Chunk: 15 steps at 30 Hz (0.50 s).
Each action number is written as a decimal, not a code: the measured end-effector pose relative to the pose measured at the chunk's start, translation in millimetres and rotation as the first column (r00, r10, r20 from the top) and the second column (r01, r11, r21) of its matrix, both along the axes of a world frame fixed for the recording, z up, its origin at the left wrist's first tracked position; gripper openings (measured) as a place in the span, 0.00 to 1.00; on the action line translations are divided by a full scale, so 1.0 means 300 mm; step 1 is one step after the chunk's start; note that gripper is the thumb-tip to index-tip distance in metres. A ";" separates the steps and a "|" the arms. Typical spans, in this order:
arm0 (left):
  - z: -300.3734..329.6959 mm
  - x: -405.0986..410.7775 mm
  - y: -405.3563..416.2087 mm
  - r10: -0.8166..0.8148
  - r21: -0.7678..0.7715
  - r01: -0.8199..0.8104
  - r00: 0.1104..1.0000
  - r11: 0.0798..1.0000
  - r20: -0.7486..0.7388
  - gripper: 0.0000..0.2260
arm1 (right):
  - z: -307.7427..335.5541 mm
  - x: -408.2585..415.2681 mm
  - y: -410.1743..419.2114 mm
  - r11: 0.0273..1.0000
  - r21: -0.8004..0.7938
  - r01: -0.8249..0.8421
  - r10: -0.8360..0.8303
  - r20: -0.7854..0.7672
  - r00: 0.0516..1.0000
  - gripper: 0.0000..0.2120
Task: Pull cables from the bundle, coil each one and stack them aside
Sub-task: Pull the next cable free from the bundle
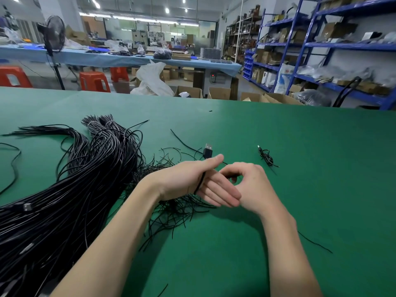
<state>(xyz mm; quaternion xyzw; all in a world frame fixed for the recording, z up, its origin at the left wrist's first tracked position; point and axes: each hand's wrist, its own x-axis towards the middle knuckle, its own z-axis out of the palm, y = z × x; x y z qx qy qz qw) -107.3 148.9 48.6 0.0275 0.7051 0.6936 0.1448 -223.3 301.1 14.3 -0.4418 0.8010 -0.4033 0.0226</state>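
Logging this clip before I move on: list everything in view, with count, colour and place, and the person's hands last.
Big bundle of thin black cables: one, black, left side of table.
Coiled black cable: one, black, lying alone right of the hands.
Black cable with USB plug: one, black with silver tip, held in the hands.
Green-covered work table: one, green, foreground.
Red plastic stools: three, red, behind the table.
Black standing fan: one, black, far left.
Blue metal shelving: several racks, blue, right wall.
Cardboard boxes: several, brown, on the floor.
Left hand: holds the plug end.
Right hand: pinches the cable.
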 end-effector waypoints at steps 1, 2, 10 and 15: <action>0.002 0.002 -0.001 0.006 -0.002 -0.006 1.000 1.000 0.008 0.36 | 0.006 0.001 -0.002 1.000 -0.007 -0.001 0.001 -0.031 1.000 0.08; 0.006 0.005 -0.003 0.009 0.002 -0.009 1.000 1.000 0.018 0.36 | 0.011 0.002 -0.004 1.000 -0.018 -0.007 0.006 -0.042 0.999 0.10; 0.005 0.009 -0.007 -0.008 -0.002 0.008 0.998 1.000 0.058 0.36 | -0.012 -0.008 0.005 0.992 -0.119 0.052 -0.043 0.080 0.996 0.10; -0.021 -0.004 0.001 0.027 -0.077 -0.022 0.998 0.997 0.057 0.35 | 0.035 -0.009 0.006 0.971 -0.168 0.169 -0.172 0.000 0.985 0.17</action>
